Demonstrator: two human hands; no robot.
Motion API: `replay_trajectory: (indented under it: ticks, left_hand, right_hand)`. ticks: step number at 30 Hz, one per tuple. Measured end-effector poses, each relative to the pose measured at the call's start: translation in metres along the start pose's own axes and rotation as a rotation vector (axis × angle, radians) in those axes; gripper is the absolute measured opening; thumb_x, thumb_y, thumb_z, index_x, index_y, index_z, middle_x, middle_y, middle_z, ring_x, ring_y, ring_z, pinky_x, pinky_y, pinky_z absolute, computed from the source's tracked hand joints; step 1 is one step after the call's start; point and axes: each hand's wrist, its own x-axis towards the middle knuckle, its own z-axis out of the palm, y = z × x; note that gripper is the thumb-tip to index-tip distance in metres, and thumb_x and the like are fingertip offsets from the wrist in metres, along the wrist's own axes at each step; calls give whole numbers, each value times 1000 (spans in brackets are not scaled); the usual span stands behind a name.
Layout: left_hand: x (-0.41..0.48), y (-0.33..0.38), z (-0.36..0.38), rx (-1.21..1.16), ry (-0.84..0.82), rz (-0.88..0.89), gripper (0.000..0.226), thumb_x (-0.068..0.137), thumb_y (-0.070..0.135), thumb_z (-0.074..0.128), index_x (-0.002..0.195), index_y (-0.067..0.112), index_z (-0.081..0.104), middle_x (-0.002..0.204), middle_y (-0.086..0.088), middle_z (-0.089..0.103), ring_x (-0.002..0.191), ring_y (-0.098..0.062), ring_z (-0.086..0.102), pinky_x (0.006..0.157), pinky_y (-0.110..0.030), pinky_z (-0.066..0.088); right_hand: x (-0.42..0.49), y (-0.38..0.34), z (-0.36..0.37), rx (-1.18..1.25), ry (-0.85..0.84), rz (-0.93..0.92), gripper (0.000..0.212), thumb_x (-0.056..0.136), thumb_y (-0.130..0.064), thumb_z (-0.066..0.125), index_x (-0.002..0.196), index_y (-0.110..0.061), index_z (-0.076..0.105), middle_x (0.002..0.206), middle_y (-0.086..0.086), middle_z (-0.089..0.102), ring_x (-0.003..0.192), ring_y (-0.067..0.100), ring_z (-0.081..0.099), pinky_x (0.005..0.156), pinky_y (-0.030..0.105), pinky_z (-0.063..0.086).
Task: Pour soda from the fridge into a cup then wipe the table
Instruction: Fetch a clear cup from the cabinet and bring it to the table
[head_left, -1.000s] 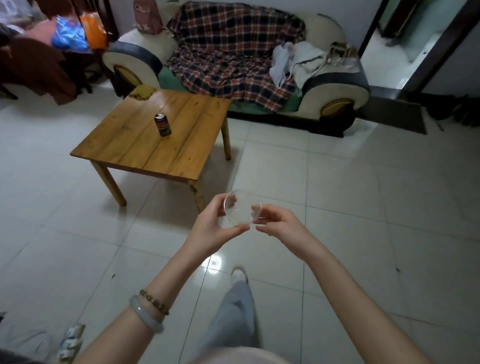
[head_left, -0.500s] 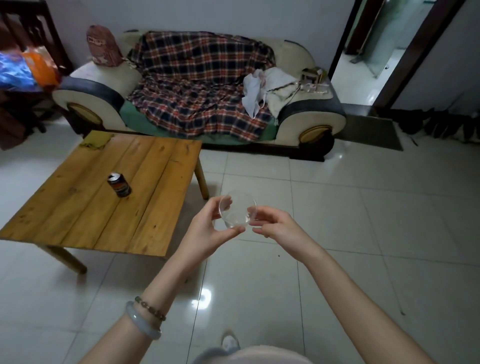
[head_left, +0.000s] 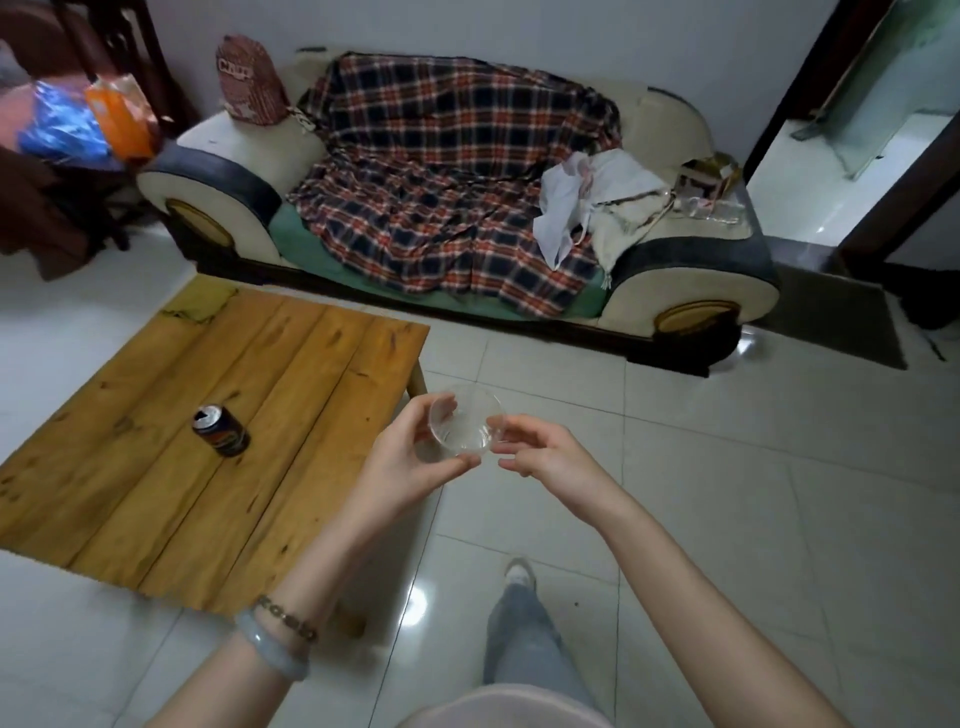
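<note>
A clear plastic cup is held between both hands over the floor, just right of the table's far corner. My left hand curls round its left side with the thumb under the base. My right hand pinches its right rim. A dark soda can with an opened top stands upright near the middle of the wooden table, left of my hands. A yellow-green cloth lies on the table's far left corner.
A sofa draped with a plaid blanket stands against the far wall. A doorway opens at the right with a dark mat before it. Bags and a chair crowd the far left. Glossy floor tiles surround the table.
I have walked closer to the table, which now fills the lower left. The can appears nearer. Both hands keep hold of the cup.
</note>
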Motion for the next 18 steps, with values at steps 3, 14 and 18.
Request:
replay_trajectory:
  ticks: [3, 14, 18]
  left_hand:
    - [60, -5, 3, 6, 70, -37, 65, 67, 27, 84, 123, 23, 52, 121, 15, 58, 110, -2, 57, 94, -29, 49]
    - [186, -27, -35, 14, 444, -214, 60, 67, 21, 84, 113, 36, 49, 113, 24, 56, 103, 12, 53, 83, -5, 41]
    - [201, -51, -59, 40, 582, -306, 61, 65, 24, 84, 114, 35, 50, 113, 24, 56, 103, 11, 52, 83, -5, 39]
  right_hand:
    - [64, -18, -30, -29, -70, 9, 48, 81, 20, 42, 111, -14, 57, 91, -9, 61, 84, -5, 59, 57, 5, 40]
    - [267, -81, -47, -193, -435, -3, 48, 80, 14, 45, 118, -13, 58, 106, 1, 62, 102, 13, 59, 71, 12, 44]
    - [325, -91, -17, -232, -574, -8, 45, 81, 13, 44, 114, -15, 59, 106, 0, 63, 106, 14, 60, 89, 28, 50]
